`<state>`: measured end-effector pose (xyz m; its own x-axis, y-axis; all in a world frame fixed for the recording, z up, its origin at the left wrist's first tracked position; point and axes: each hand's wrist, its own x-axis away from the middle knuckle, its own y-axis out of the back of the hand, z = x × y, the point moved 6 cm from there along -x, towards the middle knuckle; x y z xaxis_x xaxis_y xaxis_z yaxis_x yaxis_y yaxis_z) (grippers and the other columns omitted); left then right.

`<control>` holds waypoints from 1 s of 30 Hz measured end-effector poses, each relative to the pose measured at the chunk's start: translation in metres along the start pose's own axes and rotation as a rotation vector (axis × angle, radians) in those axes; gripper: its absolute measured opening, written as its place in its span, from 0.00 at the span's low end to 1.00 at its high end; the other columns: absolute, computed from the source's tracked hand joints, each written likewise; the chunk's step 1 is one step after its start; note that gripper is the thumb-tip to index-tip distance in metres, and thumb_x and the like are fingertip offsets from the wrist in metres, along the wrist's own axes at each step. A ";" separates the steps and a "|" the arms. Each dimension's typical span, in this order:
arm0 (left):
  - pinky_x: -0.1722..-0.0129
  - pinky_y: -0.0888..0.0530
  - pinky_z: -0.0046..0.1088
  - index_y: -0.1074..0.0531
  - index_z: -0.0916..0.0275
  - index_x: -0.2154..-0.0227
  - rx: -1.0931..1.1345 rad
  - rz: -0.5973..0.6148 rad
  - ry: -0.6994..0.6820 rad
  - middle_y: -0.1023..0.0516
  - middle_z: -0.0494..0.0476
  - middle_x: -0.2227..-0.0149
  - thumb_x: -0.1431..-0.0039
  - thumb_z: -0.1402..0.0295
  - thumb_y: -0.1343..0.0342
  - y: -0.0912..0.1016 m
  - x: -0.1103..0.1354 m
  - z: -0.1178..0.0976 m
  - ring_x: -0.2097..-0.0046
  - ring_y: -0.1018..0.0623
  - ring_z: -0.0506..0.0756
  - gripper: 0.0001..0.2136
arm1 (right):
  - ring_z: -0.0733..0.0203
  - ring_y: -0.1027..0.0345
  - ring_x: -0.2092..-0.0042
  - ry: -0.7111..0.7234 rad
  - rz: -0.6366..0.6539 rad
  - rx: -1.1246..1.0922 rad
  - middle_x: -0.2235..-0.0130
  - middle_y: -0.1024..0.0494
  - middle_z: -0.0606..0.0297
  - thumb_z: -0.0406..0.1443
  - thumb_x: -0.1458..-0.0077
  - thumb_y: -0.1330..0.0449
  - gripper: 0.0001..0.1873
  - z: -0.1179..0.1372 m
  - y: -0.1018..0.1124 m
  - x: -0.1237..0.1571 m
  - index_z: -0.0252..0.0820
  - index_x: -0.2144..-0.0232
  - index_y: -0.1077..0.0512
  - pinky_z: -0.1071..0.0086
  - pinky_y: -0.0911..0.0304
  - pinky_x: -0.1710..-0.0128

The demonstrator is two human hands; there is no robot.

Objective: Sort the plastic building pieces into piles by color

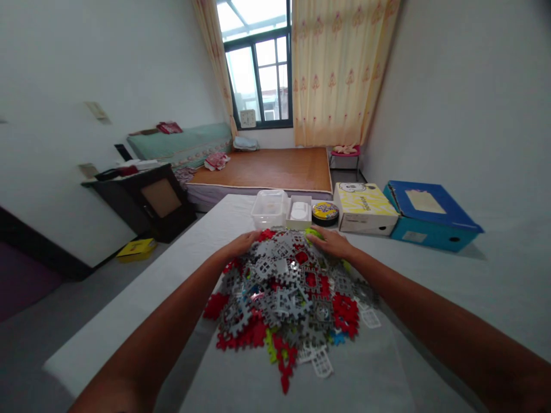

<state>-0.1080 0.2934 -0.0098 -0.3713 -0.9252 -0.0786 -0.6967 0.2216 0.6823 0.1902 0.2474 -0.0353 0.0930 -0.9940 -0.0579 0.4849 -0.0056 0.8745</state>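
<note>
A large heap of interlocking plastic building pieces (279,287) in grey, red, lime green, blue and white lies on the white-covered table in front of me. My left hand (243,244) rests against the heap's far left side, fingers stretched out and their tips partly hidden by pieces. At the far right side, my right hand (333,242) lies on the heap with its fingers apart, touching a lime green piece (315,232). Neither hand is seen to grip a piece. Nearest me, a red piece (284,367) and a white window piece (322,362) lie at the heap's edge.
Behind the heap stand a clear plastic tub (269,211), a small white box (300,212), a round tin (325,212), a yellow-and-white box (365,209) and a blue box (434,215). The white table (163,298) extends left. Beyond it are a bed (275,166) and a dark cabinet (148,201).
</note>
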 end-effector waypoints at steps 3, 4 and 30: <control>0.40 0.37 0.38 0.26 0.60 0.48 0.010 0.116 -0.153 0.25 0.56 0.46 0.38 0.45 0.60 -0.010 0.021 -0.016 0.42 0.29 0.61 0.29 | 0.44 0.36 0.41 0.051 0.009 -0.109 0.41 0.31 0.53 0.60 0.48 0.44 0.42 0.031 -0.005 0.004 0.43 0.38 0.38 0.52 0.43 0.41; 0.39 0.38 0.39 0.27 0.60 0.47 0.007 0.096 -0.179 0.26 0.56 0.44 0.38 0.46 0.60 -0.008 0.026 -0.017 0.41 0.30 0.61 0.30 | 0.45 0.35 0.42 0.082 0.017 -0.144 0.42 0.30 0.53 0.59 0.49 0.42 0.42 0.044 -0.007 0.005 0.41 0.39 0.37 0.54 0.42 0.42; 0.47 0.31 0.38 0.23 0.67 0.54 0.211 -0.159 0.132 0.19 0.63 0.56 0.48 0.33 0.59 0.020 0.074 0.052 0.49 0.24 0.64 0.41 | 0.50 0.47 0.37 1.017 0.068 0.299 0.40 0.32 0.62 0.39 0.39 0.43 0.19 0.192 -0.057 0.185 0.54 0.46 0.32 0.46 0.56 0.39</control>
<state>-0.1817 0.2451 -0.0399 -0.1739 -0.9825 -0.0672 -0.8570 0.1173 0.5018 0.0126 0.0427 -0.0033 0.8622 -0.4352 -0.2591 0.2307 -0.1181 0.9658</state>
